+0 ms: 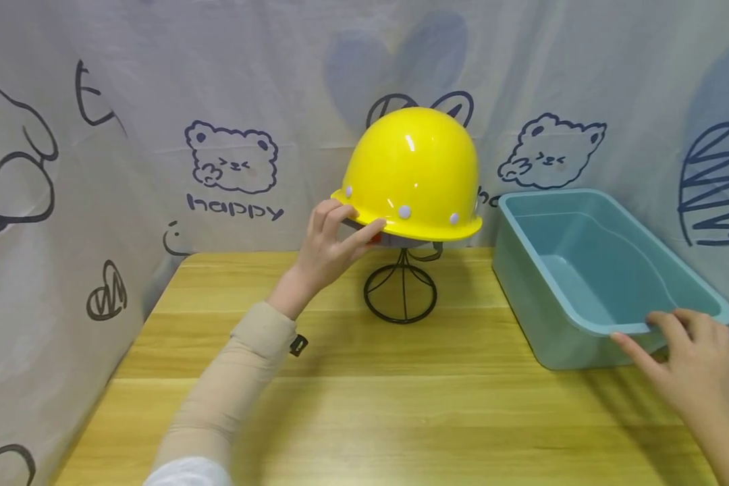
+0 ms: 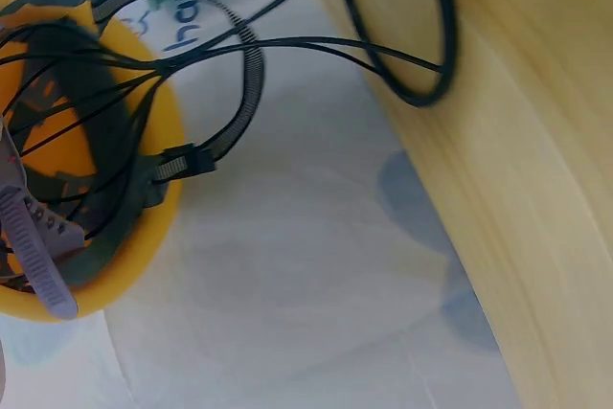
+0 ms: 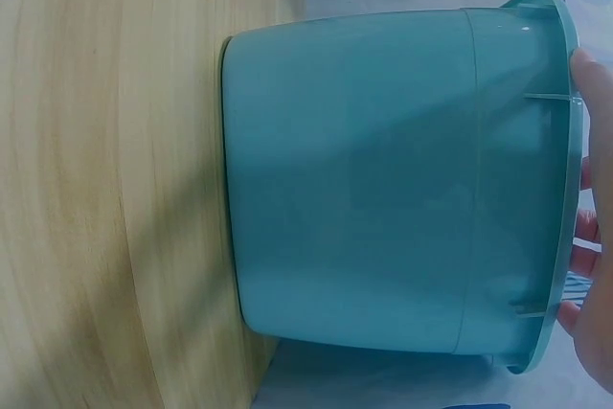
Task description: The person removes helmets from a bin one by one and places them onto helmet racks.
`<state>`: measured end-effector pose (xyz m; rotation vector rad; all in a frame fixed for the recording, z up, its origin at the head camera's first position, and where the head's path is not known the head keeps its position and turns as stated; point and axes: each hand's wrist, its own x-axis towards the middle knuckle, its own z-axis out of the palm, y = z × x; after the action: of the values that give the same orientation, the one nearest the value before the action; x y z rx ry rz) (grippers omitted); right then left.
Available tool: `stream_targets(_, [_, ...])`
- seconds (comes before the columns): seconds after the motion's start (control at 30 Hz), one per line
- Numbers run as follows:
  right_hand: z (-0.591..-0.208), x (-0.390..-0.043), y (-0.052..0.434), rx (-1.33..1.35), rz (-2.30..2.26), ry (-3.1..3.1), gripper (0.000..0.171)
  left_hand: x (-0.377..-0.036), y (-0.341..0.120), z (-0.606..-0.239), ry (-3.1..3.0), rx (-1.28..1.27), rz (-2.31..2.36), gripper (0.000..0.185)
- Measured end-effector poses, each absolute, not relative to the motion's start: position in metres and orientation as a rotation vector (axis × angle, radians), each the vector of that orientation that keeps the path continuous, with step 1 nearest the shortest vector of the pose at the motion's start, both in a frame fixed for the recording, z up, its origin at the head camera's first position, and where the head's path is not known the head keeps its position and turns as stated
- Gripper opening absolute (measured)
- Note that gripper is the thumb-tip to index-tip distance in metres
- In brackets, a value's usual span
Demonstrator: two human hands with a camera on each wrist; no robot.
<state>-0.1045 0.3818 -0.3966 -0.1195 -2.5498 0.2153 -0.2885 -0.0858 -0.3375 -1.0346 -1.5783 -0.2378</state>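
The brim of the glossy yellow plastic hard hat (image 1: 414,175), seated on a black wire stand (image 1: 401,291), is pinched by the left hand (image 1: 328,246). The near rim of the teal rectangular plastic tub (image 1: 574,270) is touched by the right hand (image 1: 695,361), fingers relaxed.

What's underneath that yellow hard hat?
The yellow hard hat sits on a black wire stand; its straps show inside. The shell hides the stand's top. The left hand grips the brim.

A light wooden tabletop (image 1: 352,405) with lengthwise grain carries two things. A black wire stand (image 1: 401,287) rests on it at about 12 o'clock, near the far edge. A teal plastic bin (image 1: 559,297) sits at about 2 o'clock, along the right edge.
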Motion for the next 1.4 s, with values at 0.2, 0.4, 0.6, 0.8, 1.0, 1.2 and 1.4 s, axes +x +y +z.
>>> stream_targets(0.2, [-0.397, -0.104, 0.382, -0.091, 0.235, -2.515, 0.064, -0.282, -0.096, -0.342, -1.605, -1.116, -0.192, 0.046])
stream_targets(0.4, [-0.398, -0.104, 0.382, -0.073, 0.235, -2.494, 0.064, -0.275, -0.100, -0.340, -1.665, -1.130, -0.135, 0.045])
stream_targets(0.6, [-0.399, -0.105, 0.383, -0.060, 0.234, -2.480, 0.066, -0.269, -0.101, -0.340, -1.739, -1.146, -0.102, 0.047])
stream_targets(0.8, [-0.400, -0.105, 0.383, -0.026, 0.215, -2.447, 0.067, -0.263, -0.101, -0.341, -1.774, -1.146, -0.100, 0.046])
stream_targets(1.0, [-0.399, -0.105, 0.382, -0.041, 0.184, -2.466, 0.069, -0.260, -0.102, -0.346, -1.770, -1.163, -0.080, 0.046])
stream_targets(1.2, [-0.398, -0.105, 0.383, -0.014, 0.180, -2.445, 0.072, -0.259, -0.103, -0.353, -1.756, -1.185, -0.056, 0.047])
stream_targets(1.4, [-0.399, -0.105, 0.382, -0.047, 0.217, -2.467, 0.068, -0.255, -0.105, -0.356, -1.813, -1.129, -0.015, 0.049])
